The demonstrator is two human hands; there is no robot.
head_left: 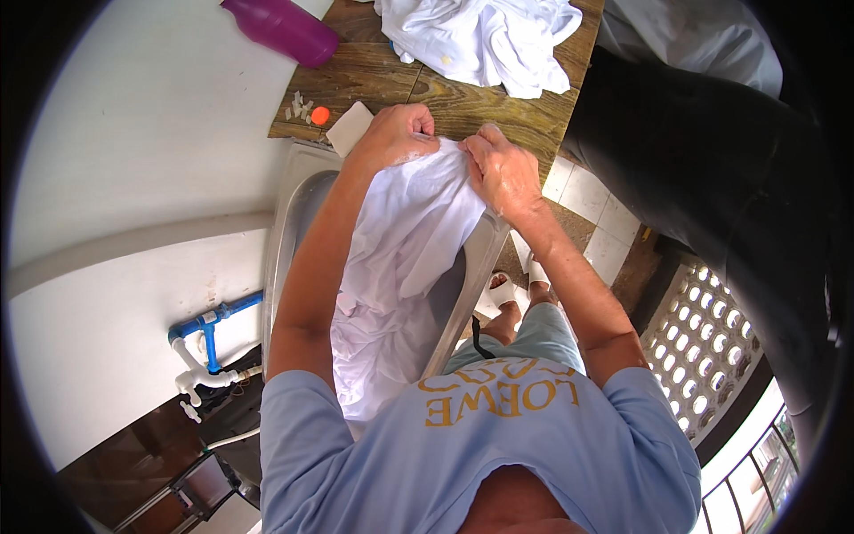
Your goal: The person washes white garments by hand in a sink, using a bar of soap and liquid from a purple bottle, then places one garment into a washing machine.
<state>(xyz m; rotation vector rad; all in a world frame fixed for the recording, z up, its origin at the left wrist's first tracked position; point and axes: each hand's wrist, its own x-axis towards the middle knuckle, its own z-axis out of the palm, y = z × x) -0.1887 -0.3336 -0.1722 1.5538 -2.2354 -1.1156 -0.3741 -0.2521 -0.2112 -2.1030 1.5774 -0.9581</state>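
Note:
A white cloth [400, 240], perhaps a garment, hangs from both my hands down into the grey sink [478, 258]. My left hand [402, 135] is closed on its upper edge at the left, with some suds on the skin. At the right, my right hand [503, 171] pinches the same edge, its fingers bent and wet. Between the two hands the edge is held near the wooden counter's front. The lower part of the cloth lies bunched in the sink, close to my shirt.
Beyond my hands, a wooden counter [463, 100] carries a heap of white cloth [480, 40], a purple bottle [283, 31], an orange cap [320, 116], small pale pieces [298, 109] and a white block [350, 129]. Blue pipe with a white tap [200, 376] juts from the left wall.

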